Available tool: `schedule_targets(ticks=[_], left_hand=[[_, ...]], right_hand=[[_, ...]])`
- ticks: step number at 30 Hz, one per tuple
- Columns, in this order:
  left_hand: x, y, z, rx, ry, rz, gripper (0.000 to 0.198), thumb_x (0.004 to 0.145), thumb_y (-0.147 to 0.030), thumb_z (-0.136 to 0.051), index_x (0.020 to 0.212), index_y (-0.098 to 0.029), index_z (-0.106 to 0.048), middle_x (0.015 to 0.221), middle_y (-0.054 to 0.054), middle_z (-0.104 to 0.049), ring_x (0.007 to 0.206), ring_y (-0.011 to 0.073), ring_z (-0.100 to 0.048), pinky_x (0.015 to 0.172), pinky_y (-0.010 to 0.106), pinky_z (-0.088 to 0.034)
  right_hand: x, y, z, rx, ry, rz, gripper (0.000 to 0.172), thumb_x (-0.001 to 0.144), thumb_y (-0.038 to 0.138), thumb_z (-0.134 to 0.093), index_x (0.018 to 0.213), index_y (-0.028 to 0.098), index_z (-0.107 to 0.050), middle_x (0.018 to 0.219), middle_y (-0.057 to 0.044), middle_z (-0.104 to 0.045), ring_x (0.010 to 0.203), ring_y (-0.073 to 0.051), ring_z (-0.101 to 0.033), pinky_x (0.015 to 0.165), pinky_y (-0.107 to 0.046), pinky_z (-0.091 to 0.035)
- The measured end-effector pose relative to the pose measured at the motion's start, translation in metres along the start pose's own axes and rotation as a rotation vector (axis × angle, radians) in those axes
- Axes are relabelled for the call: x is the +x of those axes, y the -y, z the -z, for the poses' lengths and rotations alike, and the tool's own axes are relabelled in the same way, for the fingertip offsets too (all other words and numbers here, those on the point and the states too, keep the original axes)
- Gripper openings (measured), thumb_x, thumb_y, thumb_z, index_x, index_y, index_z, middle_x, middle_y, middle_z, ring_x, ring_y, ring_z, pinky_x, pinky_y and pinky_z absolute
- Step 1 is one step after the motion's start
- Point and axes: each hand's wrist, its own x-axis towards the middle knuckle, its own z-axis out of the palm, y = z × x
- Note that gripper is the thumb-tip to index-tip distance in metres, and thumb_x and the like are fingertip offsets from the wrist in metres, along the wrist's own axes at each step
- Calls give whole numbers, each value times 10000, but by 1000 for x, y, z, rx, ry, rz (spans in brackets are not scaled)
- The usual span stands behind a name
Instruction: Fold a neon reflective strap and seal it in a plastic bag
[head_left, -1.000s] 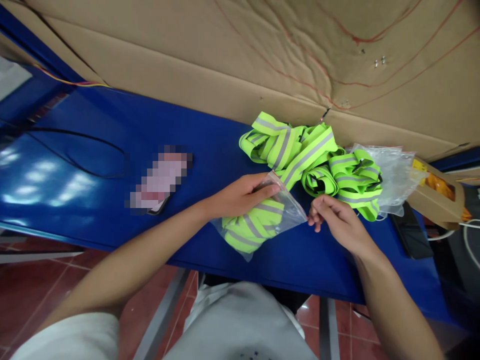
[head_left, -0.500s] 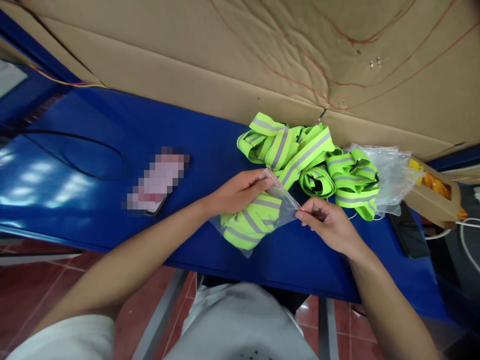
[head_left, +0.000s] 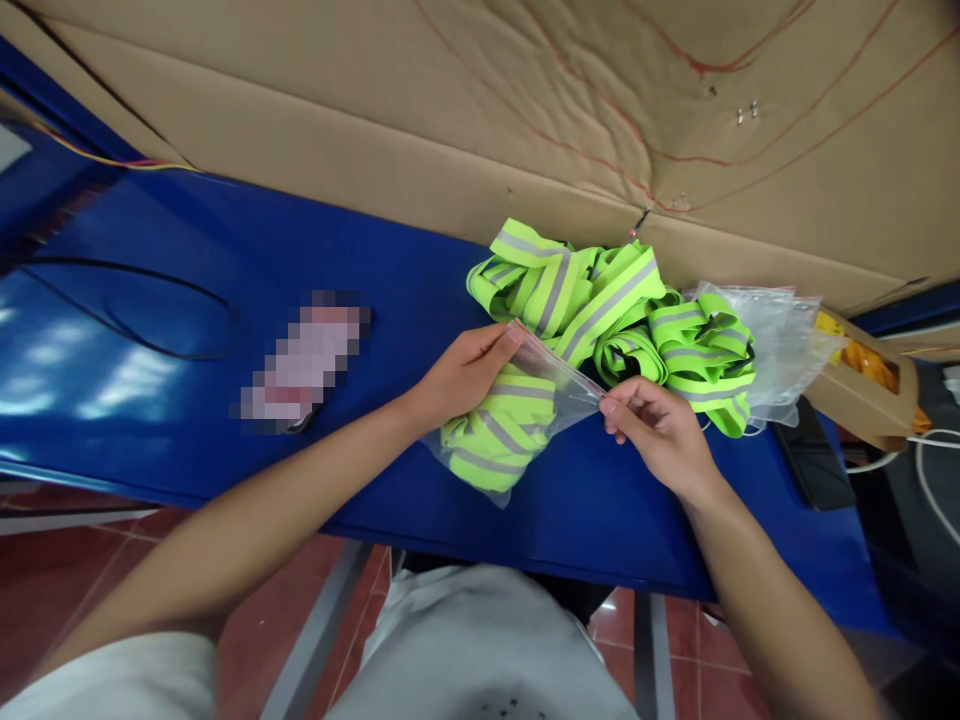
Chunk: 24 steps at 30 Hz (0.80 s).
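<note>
A clear zip-lock bag (head_left: 568, 397) with a red-edged top is stretched between my two hands. Folded inside it lies a neon yellow-green reflective strap (head_left: 499, 430) with grey stripes. My left hand (head_left: 466, 375) pinches the upper left corner of the bag, thumb on top. At the opposite end of the zip edge, my right hand (head_left: 654, 430) grips the other corner between thumb and fingers. Just beyond the bag, a heap of similar reflective straps (head_left: 577, 290) rests on the blue table (head_left: 405, 270).
Several empty clear bags (head_left: 784, 350) lie right of the heap, beside a cardboard box (head_left: 870, 385) with orange contents. A dark phone (head_left: 814, 460) is near the right end. Left stand a pixelated phone-shaped object (head_left: 304, 365) and a black cable (head_left: 127, 265). Cardboard (head_left: 337, 140) forms the back.
My left hand has slid left along the bag's top edge to its corner. The zip edge is now pulled out longer and straighter between both hands.
</note>
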Motion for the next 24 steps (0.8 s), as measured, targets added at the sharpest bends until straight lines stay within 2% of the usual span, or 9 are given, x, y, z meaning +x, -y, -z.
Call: schedule_targets(ticks=[2,5,9,11,13,18,21,24], left_hand=[[-1,0,0,-19,-6,-7,419,1039,-517,-518,963,-169,-739,926,28,-744,892,163,-678,836,245,-527],[-1,-3,0,-31,-5,-34,410,1044,-504,-513,970,-170,-739,932,30,-751,891,158,-681,873,247,-524],[-3,-7,-1,-86,73,19,454,1041,-542,-497,978,-163,-738,971,50,-768,872,163,-692,858,262,-532],[-3,-7,-1,-125,133,54,482,1029,-574,-500,981,-157,-738,1002,59,-771,860,167,-693,816,264,-535],[-4,-6,-2,-131,171,58,493,1020,-588,-510,988,-152,-737,1010,58,-769,862,165,-687,802,260,-530],[-4,-5,0,-89,222,62,509,1013,-604,-514,977,-147,-736,976,54,-762,885,169,-676,838,270,-524],[-3,-6,0,-87,208,97,528,1003,-630,-510,984,-149,-727,987,67,-758,891,188,-682,825,286,-532],[-2,-6,0,-71,169,72,508,1009,-614,-509,1006,-151,-719,975,65,-747,878,179,-674,802,272,-522]], right_hand=[[-1,-1,-2,-37,-36,34,305,939,479,-726,864,193,-653,693,6,-606,612,-111,-549,565,-239,-455],[-2,1,-2,-22,-8,58,281,968,478,-688,902,208,-645,736,3,-615,626,-119,-563,579,-250,-472],[-6,8,1,10,72,154,221,1021,438,-620,1145,260,-666,898,-16,-675,768,-142,-639,713,-276,-542],[-7,11,1,14,126,136,250,1024,434,-616,1207,271,-664,904,-17,-683,784,-146,-647,731,-280,-546],[-8,11,0,42,176,65,267,991,456,-664,1164,253,-679,868,-13,-685,748,-145,-642,688,-271,-539],[-4,6,1,40,318,-116,364,958,532,-677,861,181,-678,743,-18,-673,634,-127,-614,596,-248,-502],[-3,5,3,3,324,-87,330,941,511,-706,913,183,-690,787,-23,-681,677,-130,-619,614,-245,-496],[-4,3,2,-43,266,-28,270,934,459,-726,939,193,-681,798,-11,-654,696,-127,-592,616,-241,-472]])
